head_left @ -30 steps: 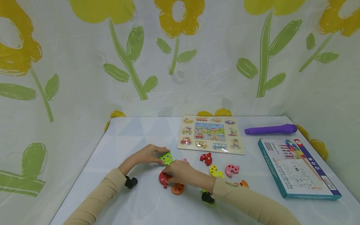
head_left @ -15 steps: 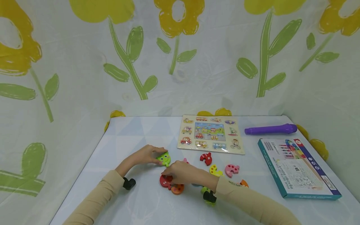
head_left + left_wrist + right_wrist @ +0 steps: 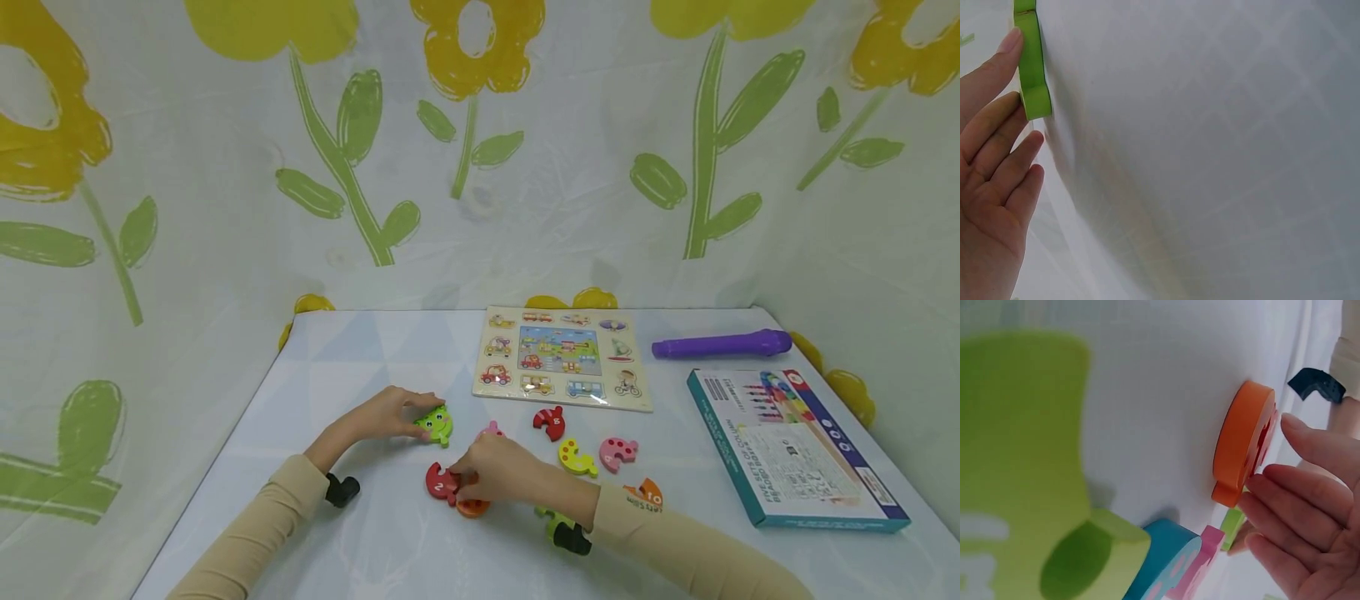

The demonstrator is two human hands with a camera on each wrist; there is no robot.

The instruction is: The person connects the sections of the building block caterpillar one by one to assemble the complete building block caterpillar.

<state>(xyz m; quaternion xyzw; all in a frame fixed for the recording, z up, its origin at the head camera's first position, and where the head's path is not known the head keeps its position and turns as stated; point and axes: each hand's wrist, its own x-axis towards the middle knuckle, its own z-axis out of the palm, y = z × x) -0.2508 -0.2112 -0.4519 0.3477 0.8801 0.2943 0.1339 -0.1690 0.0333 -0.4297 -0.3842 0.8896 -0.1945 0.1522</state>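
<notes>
Fingers [image 3: 1291,509] of the right hand [image 3: 498,469] stand apart from its thumb at the orange piece [image 3: 1239,440], just right of the red piece [image 3: 436,486] marked 2; whether they touch it, I can't tell. Beyond the red piece, the left hand [image 3: 386,415] pinches the green face piece [image 3: 435,427] between thumb and fingers. The picture board [image 3: 558,352] lies well beyond the red piece, rightward.
</notes>
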